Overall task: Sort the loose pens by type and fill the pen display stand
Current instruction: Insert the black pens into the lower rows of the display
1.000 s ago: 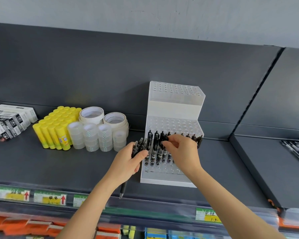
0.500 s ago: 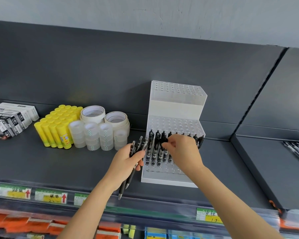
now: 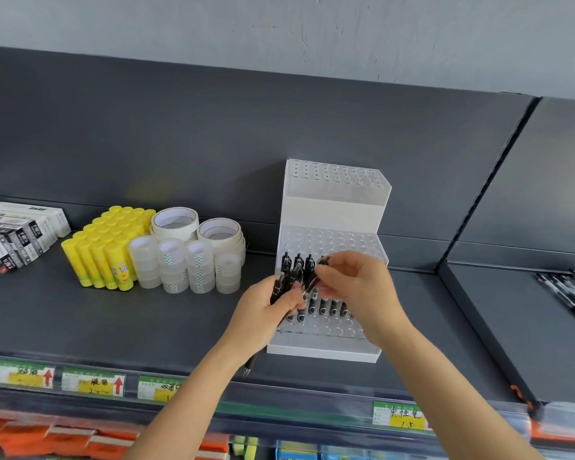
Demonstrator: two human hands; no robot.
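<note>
**Both hands at the pen stand**

At frame centre, the left hand [image 3: 263, 307] grips a bundle of black pens [image 3: 281, 285]. The right hand [image 3: 359, 287] pinches one pen [image 3: 314, 275] over the white stand [image 3: 326, 346], whose lower tier holds pens upright.

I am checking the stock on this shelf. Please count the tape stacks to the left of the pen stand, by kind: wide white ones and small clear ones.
Wide white tape stacks: 2
Small clear tape stacks, those visible in the front row: 4
Total: 6
</note>
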